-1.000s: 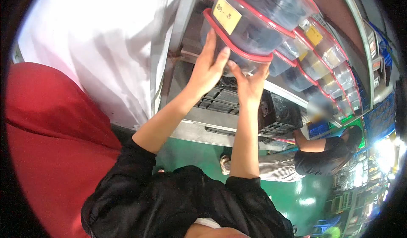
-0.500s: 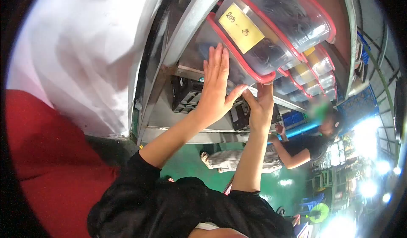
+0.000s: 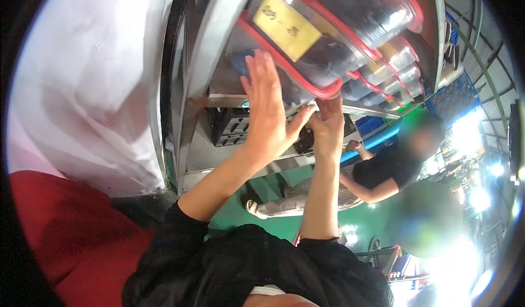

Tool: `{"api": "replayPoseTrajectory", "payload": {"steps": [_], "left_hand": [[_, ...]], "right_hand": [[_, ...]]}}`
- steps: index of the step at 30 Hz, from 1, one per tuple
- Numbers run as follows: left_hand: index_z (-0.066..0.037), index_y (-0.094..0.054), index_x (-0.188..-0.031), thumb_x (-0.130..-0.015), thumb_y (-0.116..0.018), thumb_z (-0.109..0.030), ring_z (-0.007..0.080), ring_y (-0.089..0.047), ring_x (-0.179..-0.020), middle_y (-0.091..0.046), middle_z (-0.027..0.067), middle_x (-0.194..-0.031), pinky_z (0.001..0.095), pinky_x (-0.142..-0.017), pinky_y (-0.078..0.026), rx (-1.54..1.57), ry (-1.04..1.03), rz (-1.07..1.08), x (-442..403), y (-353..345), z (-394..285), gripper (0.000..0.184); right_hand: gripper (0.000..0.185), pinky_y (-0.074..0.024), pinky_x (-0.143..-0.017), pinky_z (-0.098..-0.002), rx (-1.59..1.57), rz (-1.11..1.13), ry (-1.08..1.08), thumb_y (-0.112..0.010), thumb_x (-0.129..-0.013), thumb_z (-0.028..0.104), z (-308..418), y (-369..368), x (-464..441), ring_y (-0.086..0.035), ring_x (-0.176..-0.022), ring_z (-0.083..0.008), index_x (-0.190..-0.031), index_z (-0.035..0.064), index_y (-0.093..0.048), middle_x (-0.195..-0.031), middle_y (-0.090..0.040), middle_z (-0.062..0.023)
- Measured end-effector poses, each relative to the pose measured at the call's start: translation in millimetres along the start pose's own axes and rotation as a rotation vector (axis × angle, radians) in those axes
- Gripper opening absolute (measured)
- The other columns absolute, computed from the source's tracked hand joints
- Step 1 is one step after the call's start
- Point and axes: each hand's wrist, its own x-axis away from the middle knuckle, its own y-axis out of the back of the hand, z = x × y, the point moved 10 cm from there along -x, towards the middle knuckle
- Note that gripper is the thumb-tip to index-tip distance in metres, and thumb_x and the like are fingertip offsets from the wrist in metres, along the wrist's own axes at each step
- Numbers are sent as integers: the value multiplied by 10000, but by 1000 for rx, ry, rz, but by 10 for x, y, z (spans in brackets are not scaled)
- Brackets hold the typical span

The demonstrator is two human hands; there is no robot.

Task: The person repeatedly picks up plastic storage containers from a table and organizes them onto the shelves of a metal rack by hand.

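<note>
Clear plastic boxes with red rims are stacked on a metal shelf. One box (image 3: pixel 328 47) bears a yellow label (image 3: pixel 286 27) with handwritten figures. My left hand (image 3: pixel 266 107) lies flat against the front of the lower box (image 3: pixel 290 91), its fingers stretched out and its thumb toward my right hand. At that box's right end, my right hand (image 3: pixel 328 126) reaches up under the red rim; its fingertips are partly hidden there. Nothing shows gripped in either palm.
A metal shelf post (image 3: pixel 206 50) rises left of the boxes. Black crates (image 3: pixel 229 125) sit on the level below. Right of my arms stands a person in a black shirt (image 3: pixel 385 170). White sheeting (image 3: pixel 87 82) and red cloth (image 3: pixel 71 236) are at the left.
My left hand has gone from gripping the lower box's rim to lying flat on its front. The view has shifted, the label shows more squarely, and the other person has turned, arms raised.
</note>
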Motion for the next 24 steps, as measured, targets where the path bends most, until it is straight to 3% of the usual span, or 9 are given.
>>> {"api": "replayPoseTrajectory", "payload": {"steps": [2, 5, 9, 10, 12, 14, 16, 22, 24], "left_hand": [[42, 12, -1393, -706, -713, -378, 479, -11, -1327, -32, 300, -1436, 607, -1024, -54, 18, 6, -5, -93, 9, 49, 1084], [62, 80, -1375, -709, -744, -213, 268, -387, -1226, -325, 234, -1361, 340, -1018, -307, 61, -5, 20, -278, 83, 136, 1095], [50, 20, -1386, -692, -767, -214, 246, -400, -1208, -365, 196, -1335, 347, -1030, -293, 175, 178, 35, -367, 116, 246, 1082], [87, 87, -1358, -638, -797, -321, 285, -456, -1169, -385, 245, -1309, 336, -977, -365, 82, 120, 55, -425, 125, 207, 1210], [84, 100, -1357, -641, -795, -342, 293, -407, -1214, -358, 246, -1329, 342, -1015, -315, 269, 191, 72, -432, -13, 222, 1222], [80, 99, -1359, -645, -782, -383, 317, -282, -1296, -261, 261, -1385, 413, -1065, -207, -35, 85, 13, -365, -82, 165, 1225], [65, 103, -1367, -678, -710, -472, 389, -45, -1353, -32, 277, -1445, 582, -1041, -61, -82, 118, -56, -220, -208, 164, 1194], [67, 35, -1381, -722, -633, -478, 455, -32, -1335, -14, 307, -1430, 627, -1012, -77, -194, 80, -142, -123, -226, 147, 1085], [63, 21, -1385, -722, -639, -461, 469, -39, -1329, -27, 312, -1427, 638, -1004, -82, -185, 76, -155, -120, -238, 139, 1072]], "right_hand": [[887, -469, -827, -345, 113, -84, 17, -721, -640, 48, -50, 2, 1, -436, -1185, -230, -1382, 54, -235, -1279, -443, -107], [967, -465, -810, -367, 337, -162, 99, -761, -622, 72, -5, -118, 65, -447, -1132, -295, -1398, 43, -185, -1247, -406, -170], [1022, -424, -860, -413, 387, -138, 228, -784, -618, 104, 54, -185, 113, -424, -1111, -383, -1401, 7, -134, -1228, -363, -230], [999, -412, -881, -419, 407, -131, 250, -769, -633, 91, 51, -175, 118, -423, -1114, -396, -1399, -3, -134, -1233, -367, -239], [936, -402, -899, -421, 362, -75, 290, -736, -660, 67, 18, -107, 90, -434, -1106, -414, -1390, -21, -156, -1232, -382, -255], [802, -391, -921, -410, 348, -16, 326, -670, -695, 22, 8, -18, 32, -466, -1103, -421, -1362, -51, -230, -1216, -431, -279], [723, -385, -931, -405, 422, 16, 297, -624, -708, -3, -66, 108, -90, -479, -1120, -394, -1339, -61, -276, -1191, -475, -289], [680, -369, -959, -371, 374, 84, 183, -471, -700, -95, -70, 104, -104, -452, -1194, -345, -1345, -63, -259, -1237, -471, -290], [681, -346, -979, -351, 457, 88, 157, -477, -733, -96, -80, 87, -111, -456, -1204, -277, -1368, -36, -241, -1287, -454, -229]]}}
